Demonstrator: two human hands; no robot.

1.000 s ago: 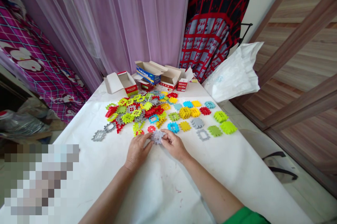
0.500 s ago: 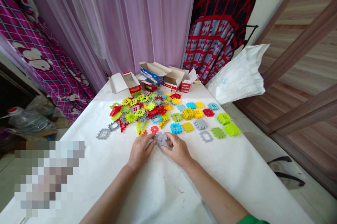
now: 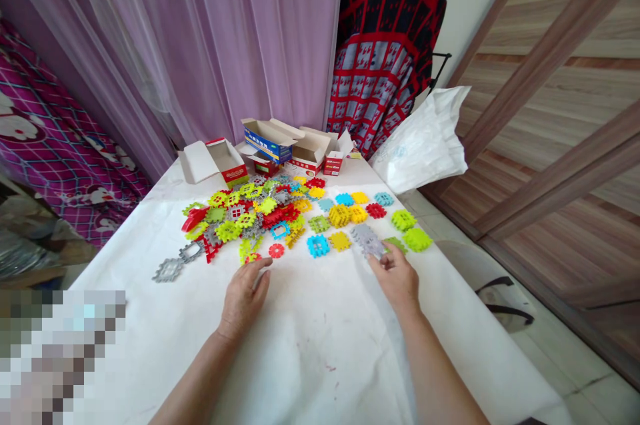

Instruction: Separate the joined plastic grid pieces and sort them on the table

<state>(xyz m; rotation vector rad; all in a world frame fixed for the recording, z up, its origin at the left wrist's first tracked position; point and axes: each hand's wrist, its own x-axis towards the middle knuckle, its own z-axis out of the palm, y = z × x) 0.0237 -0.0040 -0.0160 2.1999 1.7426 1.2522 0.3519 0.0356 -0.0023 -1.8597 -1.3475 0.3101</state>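
My right hand (image 3: 397,278) pinches a grey notched building tile (image 3: 374,248) at the grey stack on the right of the table; the tile overlaps that stack, and whether it rests on it I cannot tell. My left hand (image 3: 246,295) hovers over the white cloth with fingers apart and nothing in them, just below a red disc (image 3: 276,250). Left of the grey tiles lie a yellow tile (image 3: 340,241) and a blue tile (image 3: 317,245). A green tile (image 3: 397,243) is partly covered by my right hand, with a lime stack (image 3: 417,239) beside it.
A mixed heap of coloured tiles (image 3: 230,230) covers the table's middle left. Behind it stand several opened cardboard boxes, among them a blue box (image 3: 267,140). A white bag (image 3: 423,142) leans at the far right edge. Two grey frame tiles (image 3: 169,270) lie left of the heap.
My right hand has carried the grey tile rightward from between both hands to the grey stack. My left hand has let go of it. The view has turned to the right.
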